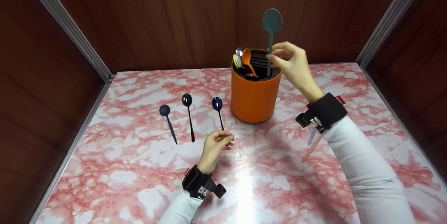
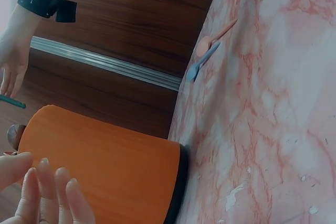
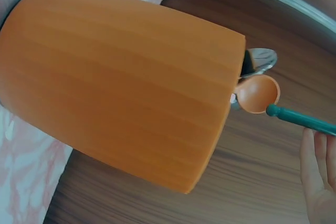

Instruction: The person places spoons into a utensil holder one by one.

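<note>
My right hand (image 1: 291, 64) pinches the handle of a teal spoon (image 1: 272, 21), held upright with its bowl on top. The handle's lower end hangs above the opening of the orange utensil holder (image 1: 256, 100); the right wrist view shows this end (image 3: 278, 113) apart from the rim. Inside the holder stand several utensils, among them an orange spoon (image 1: 246, 57) and a silver one (image 1: 239, 52). Low in front of the holder, my left hand (image 1: 213, 149) has loosely bent fingers with nothing between them, close to the handle end of a dark blue spoon (image 1: 217, 103).
Left of the holder lie a black spoon (image 1: 187, 99) and a dark grey spoon (image 1: 165, 110) on the marbled tabletop (image 1: 122, 178). To the right lie a pink spoon (image 2: 204, 46) and a light blue one (image 2: 194, 72), partly hidden by my right arm. Wood-grain panels (image 1: 174, 17) enclose the table.
</note>
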### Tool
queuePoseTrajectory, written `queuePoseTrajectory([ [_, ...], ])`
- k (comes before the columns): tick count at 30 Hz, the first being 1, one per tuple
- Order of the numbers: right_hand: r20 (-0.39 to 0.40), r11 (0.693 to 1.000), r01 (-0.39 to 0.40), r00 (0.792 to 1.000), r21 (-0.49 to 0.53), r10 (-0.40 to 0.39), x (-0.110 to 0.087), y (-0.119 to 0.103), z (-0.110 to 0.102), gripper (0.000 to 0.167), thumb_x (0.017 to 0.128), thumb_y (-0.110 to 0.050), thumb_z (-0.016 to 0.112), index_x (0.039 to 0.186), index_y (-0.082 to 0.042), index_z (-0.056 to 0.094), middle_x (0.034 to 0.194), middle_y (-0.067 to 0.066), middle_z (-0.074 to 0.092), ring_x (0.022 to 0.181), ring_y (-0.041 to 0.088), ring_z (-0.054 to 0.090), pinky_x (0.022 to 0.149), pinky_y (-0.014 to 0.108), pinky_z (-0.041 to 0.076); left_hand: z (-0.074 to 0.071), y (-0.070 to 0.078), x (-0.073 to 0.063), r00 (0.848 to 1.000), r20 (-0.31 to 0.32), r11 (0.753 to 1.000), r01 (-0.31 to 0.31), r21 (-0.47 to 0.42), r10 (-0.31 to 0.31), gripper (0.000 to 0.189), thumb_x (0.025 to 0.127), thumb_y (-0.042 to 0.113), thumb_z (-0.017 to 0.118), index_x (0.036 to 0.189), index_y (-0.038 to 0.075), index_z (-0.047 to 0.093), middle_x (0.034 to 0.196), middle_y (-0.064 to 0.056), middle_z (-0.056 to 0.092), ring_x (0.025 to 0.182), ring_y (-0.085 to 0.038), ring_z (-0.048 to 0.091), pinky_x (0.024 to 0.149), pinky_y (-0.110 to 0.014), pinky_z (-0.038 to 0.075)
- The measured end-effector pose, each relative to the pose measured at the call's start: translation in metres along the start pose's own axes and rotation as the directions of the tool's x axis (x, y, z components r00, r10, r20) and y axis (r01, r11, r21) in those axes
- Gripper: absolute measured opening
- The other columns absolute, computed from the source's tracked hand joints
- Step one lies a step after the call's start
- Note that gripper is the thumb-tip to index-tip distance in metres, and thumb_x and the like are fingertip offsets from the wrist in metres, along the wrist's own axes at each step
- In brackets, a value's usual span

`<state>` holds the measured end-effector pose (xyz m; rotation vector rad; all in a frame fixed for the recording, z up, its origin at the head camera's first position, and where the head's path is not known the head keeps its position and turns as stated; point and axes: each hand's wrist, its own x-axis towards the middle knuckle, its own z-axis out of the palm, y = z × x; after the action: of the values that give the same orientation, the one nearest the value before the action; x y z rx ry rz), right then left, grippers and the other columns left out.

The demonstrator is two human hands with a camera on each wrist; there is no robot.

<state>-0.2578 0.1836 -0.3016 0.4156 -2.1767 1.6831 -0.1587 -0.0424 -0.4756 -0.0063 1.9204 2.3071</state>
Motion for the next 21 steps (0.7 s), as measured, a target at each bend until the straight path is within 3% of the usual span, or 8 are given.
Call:
queuePoseTrajectory([
  [6, -0.004, 0.999, -0.038, 0.999, -0.020, 0.038, 0.003, 0.006, 0.005, 0.015, 0.082, -0.002, 0.065, 0.096, 0.003, 0.063, 0.077, -0.004, 0.064, 0.061, 0.003, 0.061, 0.062, 0.016, 0.054, -0.001, 0.000, -0.002, 1.000, -0.004, 1.000, -0.004, -0.005, 0.004, 0.015, 0.084, 0.004, 0.062, 0.095, -0.005, 0.059, 0.076, 0.002, 0.064, 0.069, -0.012, 0.062, 0.069, -0.029, 0.054],
  [14, -0.011, 0.997, -0.055, 0.998, -0.051, 0.054, 0.006, 0.016, 0.007, 0.018, 0.083, -0.003, 0.065, 0.099, 0.006, 0.063, 0.083, 0.010, 0.067, 0.064, 0.003, 0.062, 0.064, 0.015, 0.054, -0.001, -0.002, -0.002, 1.000, -0.002, 1.000, -0.006, -0.004, 0.006, 0.016, 0.084, 0.004, 0.062, 0.096, -0.006, 0.059, 0.079, -0.003, 0.065, 0.069, -0.012, 0.062, 0.069, -0.030, 0.054],
  [21, 0.023, 0.994, -0.088, 0.996, -0.064, 0.090, 0.003, 0.024, 0.010, 0.020, 0.084, -0.002, 0.063, 0.101, 0.008, 0.062, 0.079, -0.006, 0.062, 0.068, 0.000, 0.061, 0.066, 0.013, 0.053, -0.001, -0.002, -0.001, 1.000, -0.005, 1.000, 0.000, 0.001, 0.000, 0.016, 0.083, 0.004, 0.063, 0.096, -0.006, 0.059, 0.078, -0.002, 0.066, 0.069, -0.012, 0.062, 0.070, -0.031, 0.054],
])
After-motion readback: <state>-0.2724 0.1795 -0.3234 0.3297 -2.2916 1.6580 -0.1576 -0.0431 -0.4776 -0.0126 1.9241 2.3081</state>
